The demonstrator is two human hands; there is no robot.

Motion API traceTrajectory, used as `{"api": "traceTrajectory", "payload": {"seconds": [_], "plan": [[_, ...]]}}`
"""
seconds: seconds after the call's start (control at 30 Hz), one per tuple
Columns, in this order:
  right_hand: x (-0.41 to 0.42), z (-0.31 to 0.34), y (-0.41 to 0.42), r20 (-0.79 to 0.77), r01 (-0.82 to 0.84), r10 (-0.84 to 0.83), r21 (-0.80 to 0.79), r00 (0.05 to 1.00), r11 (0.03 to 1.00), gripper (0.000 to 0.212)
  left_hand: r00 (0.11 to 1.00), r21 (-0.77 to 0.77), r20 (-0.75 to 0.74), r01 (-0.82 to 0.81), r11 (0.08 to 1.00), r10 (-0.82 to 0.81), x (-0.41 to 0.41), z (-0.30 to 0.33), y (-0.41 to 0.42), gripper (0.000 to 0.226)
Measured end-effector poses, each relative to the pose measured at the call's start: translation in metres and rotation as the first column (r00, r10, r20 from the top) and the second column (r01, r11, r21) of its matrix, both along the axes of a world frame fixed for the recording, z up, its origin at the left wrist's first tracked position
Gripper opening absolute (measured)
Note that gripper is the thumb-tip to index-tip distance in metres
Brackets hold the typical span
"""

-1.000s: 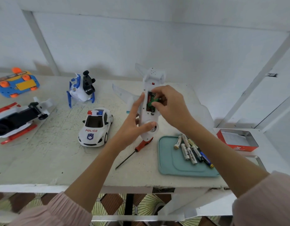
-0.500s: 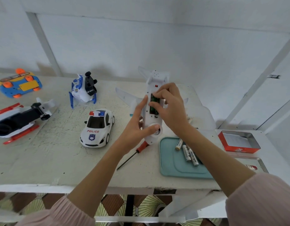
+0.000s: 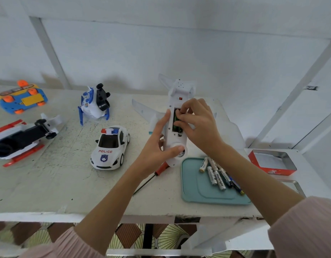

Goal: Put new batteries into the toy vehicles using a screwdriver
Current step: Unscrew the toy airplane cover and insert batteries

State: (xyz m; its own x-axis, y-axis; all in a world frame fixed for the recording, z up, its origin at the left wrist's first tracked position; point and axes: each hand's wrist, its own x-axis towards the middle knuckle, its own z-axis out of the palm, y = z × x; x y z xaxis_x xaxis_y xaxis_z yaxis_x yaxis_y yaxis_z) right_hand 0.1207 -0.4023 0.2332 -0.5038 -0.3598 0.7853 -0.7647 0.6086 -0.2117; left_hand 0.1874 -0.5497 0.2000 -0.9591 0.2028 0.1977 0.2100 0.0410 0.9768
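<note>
A white toy airplane lies belly-up on a pale bench, a little right of centre. Its long axis runs away from the viewer, tail fins at the far end and rounded nose near, the nose just above a red-handled screwdriver lying on the bench. The battery compartment in its belly is open, showing green inside.

The left hand wraps the fuselage from the left side, thumb across the nose, steadying it. The right hand has its fingertips curled into the open compartment, seemingly pressing or pinching a battery; the battery itself is mostly hidden.

The airplane looks like light, hollow, rigid plastic with thin wings that could flex or snap, so the fuselage is likely the safest hold.

Just right of the nose, a teal tray holds loose AA batteries. A police car sits to the left.
</note>
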Motion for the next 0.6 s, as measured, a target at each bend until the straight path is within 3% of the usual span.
{"api": "traceTrajectory", "payload": {"seconds": [0.13,0.2,0.3,0.43,0.5,0.6], "plan": [[0.0,0.009,-0.001,-0.007,0.025,-0.025,-0.035,1.0,0.999,0.023,0.999,-0.036,-0.05,-0.014,0.999,0.013,-0.003,0.008,-0.001,0.085],[0.002,0.015,-0.002,0.004,0.036,-0.036,-0.125,0.999,0.992,0.02,0.996,-0.036,-0.087,-0.028,0.999,0.025,-0.007,0.017,-0.005,0.086],[0.007,0.017,-0.004,0.084,0.076,-0.054,-0.283,0.995,0.956,0.01,0.989,-0.03,-0.138,-0.061,0.998,0.057,-0.013,0.03,-0.019,0.089],[0.01,0.004,-0.012,0.256,0.146,-0.057,-0.345,0.965,0.927,0.009,0.978,-0.013,-0.154,-0.146,0.989,0.142,-0.014,0.037,-0.043,0.085],[0.009,-0.005,-0.019,0.395,0.177,-0.055,-0.281,0.917,0.943,0.009,0.972,0.02,-0.152,-0.18,0.984,0.181,-0.012,0.038,-0.054,0.082],[0.011,-0.022,-0.036,0.569,0.124,-0.082,-0.036,0.818,0.992,0.009,0.961,0.037,-0.156,-0.226,0.973,0.229,-0.008,0.038,-0.068,0.086]]}}
